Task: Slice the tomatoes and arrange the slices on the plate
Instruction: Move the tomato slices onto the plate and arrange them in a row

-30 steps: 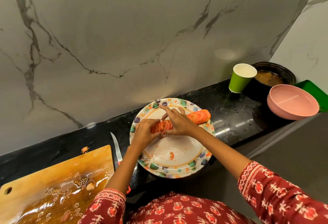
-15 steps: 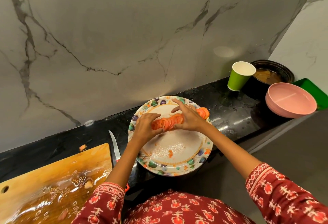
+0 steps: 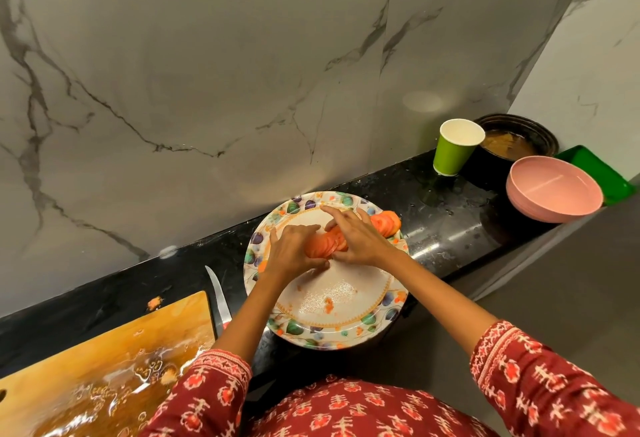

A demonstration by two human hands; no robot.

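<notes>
A row of overlapping tomato slices [image 3: 387,222] lies across the far half of the floral-rimmed plate [image 3: 325,331]. My left hand [image 3: 292,253] cups the row's left end, fingers over the top and thumb underneath. My right hand [image 3: 362,239] lies on the middle of the row with its fingers spread and fairly straight, pressing on the slices. Both hands hide much of the row; only its right end and a short middle stretch show. A small tomato scrap [image 3: 328,304] sits on the plate's bare near half.
A knife [image 3: 219,296] lies on the black counter between the plate and a wet wooden cutting board [image 3: 104,364]. To the right stand a green paper cup [image 3: 455,149], a dark pot [image 3: 516,138], a pink bowl [image 3: 554,190] and a green tray [image 3: 601,173]. A marble wall rises behind.
Both hands have worked along the row of slices, the right hand sliding right and spreading its fingers. The slices between the hands are now fanned out more.
</notes>
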